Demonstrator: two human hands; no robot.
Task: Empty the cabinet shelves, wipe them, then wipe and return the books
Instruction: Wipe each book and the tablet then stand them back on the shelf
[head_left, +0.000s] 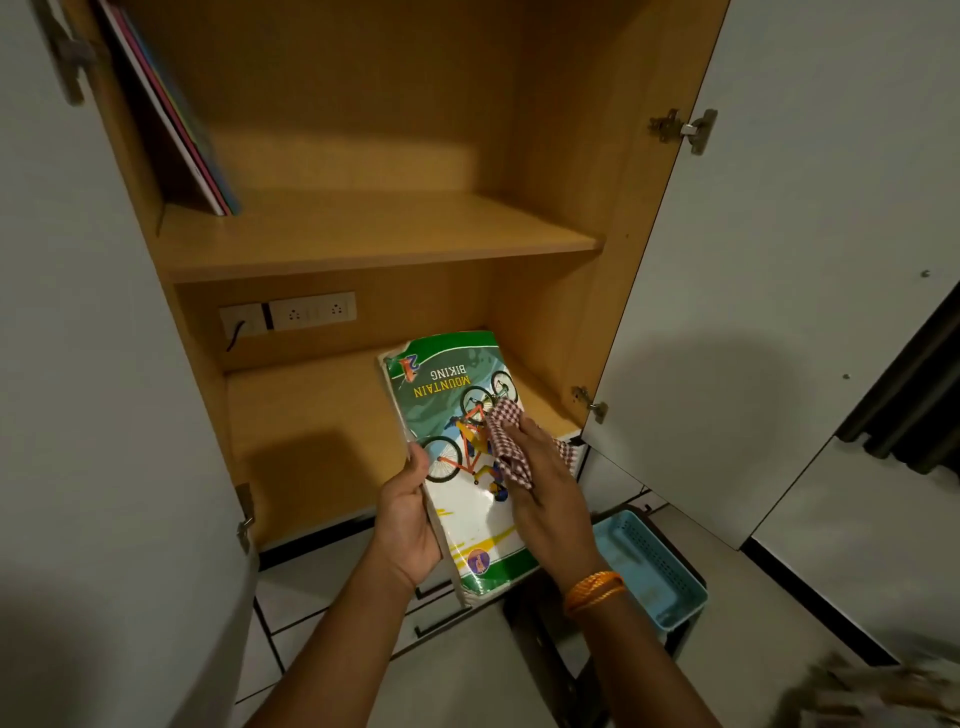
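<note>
Open cabinet nearly bare; left hand grips Mountain Biking book steady, right hand presses checkered cloth wiping cover.

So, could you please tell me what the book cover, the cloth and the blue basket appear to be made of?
Book cover: glossy coated paper or card, judging by the glare and curled corner. Cloth: soft woven fabric, checked red and white, bunched in folds. Blue basket: probably moulded plastic, with perforated walls.

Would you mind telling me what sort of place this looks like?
Probably a room in a home or small office: a wooden cabinet with open doors and wall sockets, a tiled floor, and a blue plastic basket beside it.
</note>
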